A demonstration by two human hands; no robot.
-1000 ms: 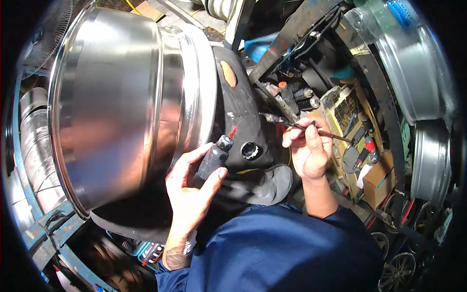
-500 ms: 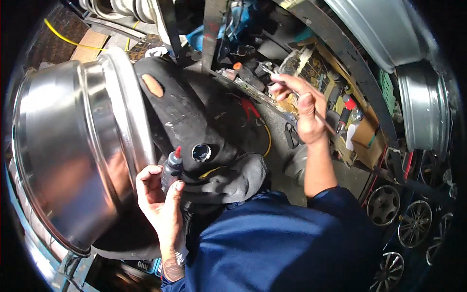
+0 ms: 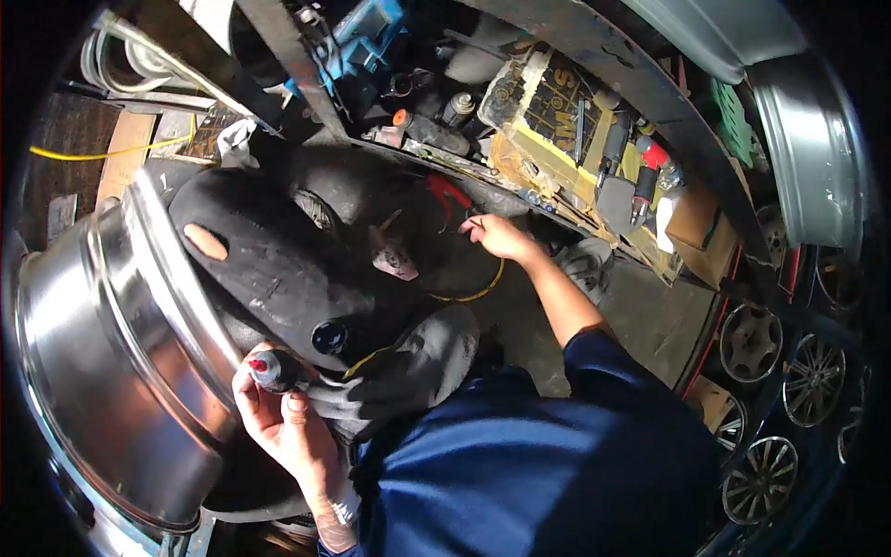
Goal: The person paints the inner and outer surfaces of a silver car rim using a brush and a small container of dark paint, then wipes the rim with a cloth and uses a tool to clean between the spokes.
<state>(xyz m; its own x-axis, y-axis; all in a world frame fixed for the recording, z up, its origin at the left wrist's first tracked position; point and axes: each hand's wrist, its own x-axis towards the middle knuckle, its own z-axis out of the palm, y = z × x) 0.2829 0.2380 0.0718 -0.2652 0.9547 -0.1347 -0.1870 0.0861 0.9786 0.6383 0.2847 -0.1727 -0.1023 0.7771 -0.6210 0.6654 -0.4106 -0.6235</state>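
L hand grips 1 dark bottle, grey top w/ red tip, near left, just beside 1 big shiny rim. My R hand: farther off, right, nr 1 yellow hose; can't tell if I've anything in it.

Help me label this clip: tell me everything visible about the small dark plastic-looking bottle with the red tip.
The small dark bottle sits in the left hand, between thumb and curled fingers. It looks like plastic: a greyish rounded shoulder carries a short red tip, with a blackish body behind. It is tilted, tip toward the camera and slightly left, so the body is foreshortened. It is beside the shiny silver metal wheel rim; contents can't be seen.
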